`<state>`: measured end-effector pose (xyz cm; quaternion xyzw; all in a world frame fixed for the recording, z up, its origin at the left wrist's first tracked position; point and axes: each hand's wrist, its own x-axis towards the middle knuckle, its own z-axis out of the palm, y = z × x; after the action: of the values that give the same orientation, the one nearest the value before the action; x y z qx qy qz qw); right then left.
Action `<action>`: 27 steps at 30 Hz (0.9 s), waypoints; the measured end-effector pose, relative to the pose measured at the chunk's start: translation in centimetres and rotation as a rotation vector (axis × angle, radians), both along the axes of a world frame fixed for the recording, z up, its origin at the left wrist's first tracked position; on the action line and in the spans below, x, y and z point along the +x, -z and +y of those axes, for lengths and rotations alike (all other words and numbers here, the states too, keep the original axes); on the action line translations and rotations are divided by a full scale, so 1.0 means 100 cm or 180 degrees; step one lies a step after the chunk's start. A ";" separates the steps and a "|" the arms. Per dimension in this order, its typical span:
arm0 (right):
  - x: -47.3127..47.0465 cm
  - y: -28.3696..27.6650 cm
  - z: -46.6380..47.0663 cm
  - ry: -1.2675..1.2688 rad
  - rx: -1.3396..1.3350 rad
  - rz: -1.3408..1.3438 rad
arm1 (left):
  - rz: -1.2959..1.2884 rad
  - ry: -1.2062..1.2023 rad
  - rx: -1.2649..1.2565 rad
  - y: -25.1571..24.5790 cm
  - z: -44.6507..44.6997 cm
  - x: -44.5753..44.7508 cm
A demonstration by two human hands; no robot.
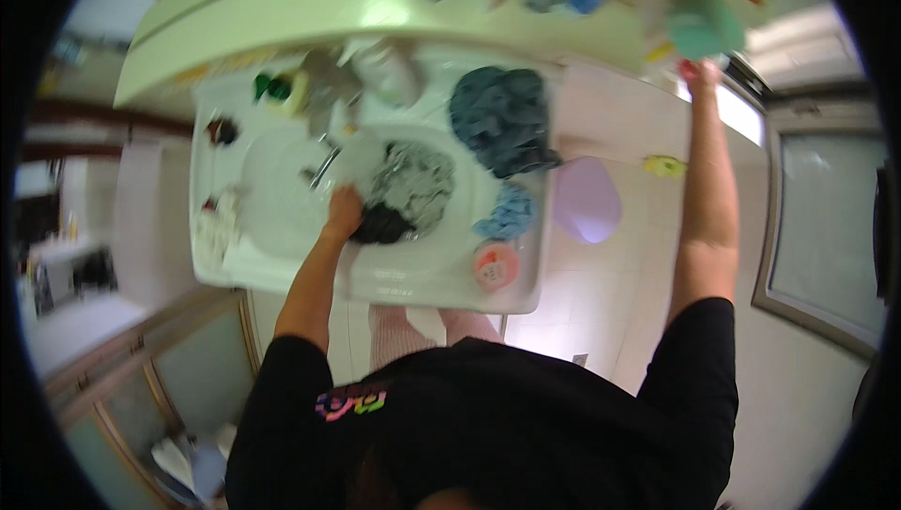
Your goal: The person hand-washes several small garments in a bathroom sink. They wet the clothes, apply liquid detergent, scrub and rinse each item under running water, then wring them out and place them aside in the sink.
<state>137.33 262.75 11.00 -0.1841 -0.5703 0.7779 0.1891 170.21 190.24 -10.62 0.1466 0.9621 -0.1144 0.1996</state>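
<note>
My left hand (345,211) is over the white sink basin (274,221), gripping the edge of a wet black cloth (383,223). Beside that cloth, a grey patterned cloth (419,179) lies bunched in the basin. The metal faucet (325,166) stands just beyond my left hand. My right arm stretches far out to the upper right. There my right hand (704,78) is near a teal container (704,28), with something red (688,70) at its fingers. Blur hides whether the hand holds the red thing.
On the sink's right side lie a dark grey-blue garment (500,116), a light blue cloth (510,213) and a round pink tub (495,266). A white bottle (386,74) stands behind the faucet. White cloth (219,228) rests at left. A lilac bin (588,199) stands right of the sink.
</note>
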 end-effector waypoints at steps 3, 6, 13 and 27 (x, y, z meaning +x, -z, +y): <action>0.001 -0.005 0.043 0.0053 -0.0362 -0.0346 | -0.0616 -0.0436 0.0160 -0.010 0.016 -0.017; 0.022 -0.026 0.072 0.0086 -0.0105 -0.0382 | -0.0545 -0.0491 0.0389 -0.020 0.032 -0.038; 0.163 -0.116 0.021 -0.0087 0.0692 -0.0297 | -0.0488 -0.0348 0.0338 -0.026 0.022 -0.022; 0.454 -0.143 -0.258 -0.0278 0.1415 -0.1243 | -0.0657 -0.0074 0.0695 -0.027 0.003 -0.025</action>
<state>182.77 236.96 25.25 -0.2596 -0.7596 0.5912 0.0779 167.69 190.52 -7.95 0.1672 0.9448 0.0090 0.2817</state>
